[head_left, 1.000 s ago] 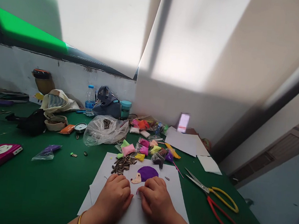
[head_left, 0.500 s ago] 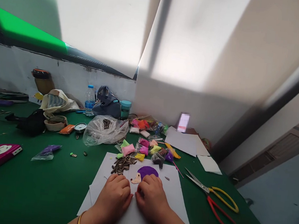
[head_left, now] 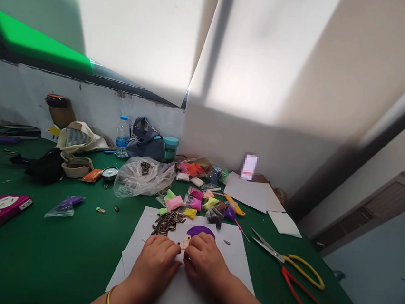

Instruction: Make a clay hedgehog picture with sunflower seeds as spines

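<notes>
White paper (head_left: 237, 260) lies on the green table, bearing a flat clay hedgehog shape with a purple back (head_left: 200, 229) and a peach face (head_left: 185, 243) with dark dots. At the lower left of the face, my left hand (head_left: 156, 262) rests with curled fingers. My right hand (head_left: 206, 262) is bent over the lower part of the shape, covering some of the purple. Both sets of fingertips come close together by the snout; anything pinched between them is hidden. Striped sunflower seeds (head_left: 167, 222) are heaped just beyond my left hand. One loose seed (head_left: 227, 242) lies right of the shape.
Packets of coloured clay (head_left: 194, 203) spread beyond the paper. Open scissors (head_left: 283, 258) with yellow and red handles lie to the right. A clear plastic bag (head_left: 144, 177) holds seeds. On the left are a purple packet (head_left: 65, 205) and a magenta box (head_left: 1, 214).
My left hand has shifted slightly right and up toward the snout, now covering its tip. My right hand has edged slightly up and left over the face.
</notes>
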A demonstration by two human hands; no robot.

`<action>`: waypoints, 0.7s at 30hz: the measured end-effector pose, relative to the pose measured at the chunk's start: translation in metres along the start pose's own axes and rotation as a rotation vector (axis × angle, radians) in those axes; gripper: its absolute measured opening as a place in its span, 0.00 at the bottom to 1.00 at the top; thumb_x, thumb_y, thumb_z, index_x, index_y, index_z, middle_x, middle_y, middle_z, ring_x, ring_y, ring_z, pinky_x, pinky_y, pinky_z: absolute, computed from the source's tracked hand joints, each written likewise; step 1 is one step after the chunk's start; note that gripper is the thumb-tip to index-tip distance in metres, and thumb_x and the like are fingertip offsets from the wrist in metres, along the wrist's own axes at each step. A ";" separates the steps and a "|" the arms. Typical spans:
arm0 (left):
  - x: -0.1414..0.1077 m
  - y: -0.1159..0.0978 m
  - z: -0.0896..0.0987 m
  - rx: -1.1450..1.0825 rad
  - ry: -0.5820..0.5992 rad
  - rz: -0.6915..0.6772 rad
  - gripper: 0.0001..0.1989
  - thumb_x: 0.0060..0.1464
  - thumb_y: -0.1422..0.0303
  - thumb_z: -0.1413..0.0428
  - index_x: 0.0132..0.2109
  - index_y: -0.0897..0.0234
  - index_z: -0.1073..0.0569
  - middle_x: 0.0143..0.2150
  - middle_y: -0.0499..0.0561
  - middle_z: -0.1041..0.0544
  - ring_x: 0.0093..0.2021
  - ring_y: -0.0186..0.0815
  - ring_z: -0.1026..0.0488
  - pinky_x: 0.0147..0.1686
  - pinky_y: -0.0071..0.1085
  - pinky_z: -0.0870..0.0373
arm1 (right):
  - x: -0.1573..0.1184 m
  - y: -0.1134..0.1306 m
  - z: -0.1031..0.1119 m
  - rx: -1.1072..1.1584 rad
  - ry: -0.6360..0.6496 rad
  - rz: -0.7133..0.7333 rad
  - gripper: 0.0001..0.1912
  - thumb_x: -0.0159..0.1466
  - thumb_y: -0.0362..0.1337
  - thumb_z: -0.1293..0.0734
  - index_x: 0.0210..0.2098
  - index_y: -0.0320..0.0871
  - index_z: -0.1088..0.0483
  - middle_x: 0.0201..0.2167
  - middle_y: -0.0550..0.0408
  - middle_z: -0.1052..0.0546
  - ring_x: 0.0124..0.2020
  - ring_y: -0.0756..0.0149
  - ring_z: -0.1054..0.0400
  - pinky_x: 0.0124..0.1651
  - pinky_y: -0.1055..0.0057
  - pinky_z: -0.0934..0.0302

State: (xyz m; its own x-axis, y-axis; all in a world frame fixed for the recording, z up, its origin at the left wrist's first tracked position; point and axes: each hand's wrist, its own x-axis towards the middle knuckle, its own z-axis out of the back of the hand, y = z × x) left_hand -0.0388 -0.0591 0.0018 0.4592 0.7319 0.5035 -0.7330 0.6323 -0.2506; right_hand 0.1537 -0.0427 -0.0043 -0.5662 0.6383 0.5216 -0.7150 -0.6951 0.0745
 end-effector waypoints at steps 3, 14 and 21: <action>0.001 0.001 -0.001 -0.006 -0.001 -0.028 0.08 0.51 0.78 0.43 0.35 0.59 0.27 0.33 0.46 0.23 0.38 0.39 0.30 0.42 0.38 0.42 | 0.000 0.003 -0.002 -0.009 -0.024 0.010 0.05 0.58 0.32 0.33 0.26 0.43 0.32 0.29 0.56 0.29 0.34 0.65 0.41 0.37 0.66 0.53; 0.001 0.000 -0.003 -0.022 0.084 0.042 0.07 0.50 0.79 0.42 0.34 0.61 0.28 0.34 0.46 0.23 0.39 0.40 0.30 0.43 0.39 0.43 | -0.006 0.007 0.002 -0.010 0.000 -0.029 0.06 0.63 0.32 0.33 0.28 0.44 0.30 0.29 0.57 0.27 0.35 0.65 0.39 0.39 0.65 0.52; 0.002 0.000 0.002 -0.036 0.126 0.090 0.10 0.48 0.78 0.42 0.38 0.60 0.27 0.37 0.49 0.23 0.41 0.42 0.30 0.45 0.40 0.41 | -0.016 0.001 0.010 0.146 0.000 -0.084 0.11 0.59 0.29 0.33 0.40 0.48 0.25 0.34 0.56 0.26 0.37 0.63 0.38 0.41 0.65 0.48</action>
State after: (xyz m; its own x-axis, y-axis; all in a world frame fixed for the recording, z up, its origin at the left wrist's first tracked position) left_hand -0.0383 -0.0582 0.0042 0.4533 0.8109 0.3701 -0.7567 0.5696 -0.3210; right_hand 0.1655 -0.0570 -0.0040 -0.5071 0.6958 0.5086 -0.6925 -0.6803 0.2402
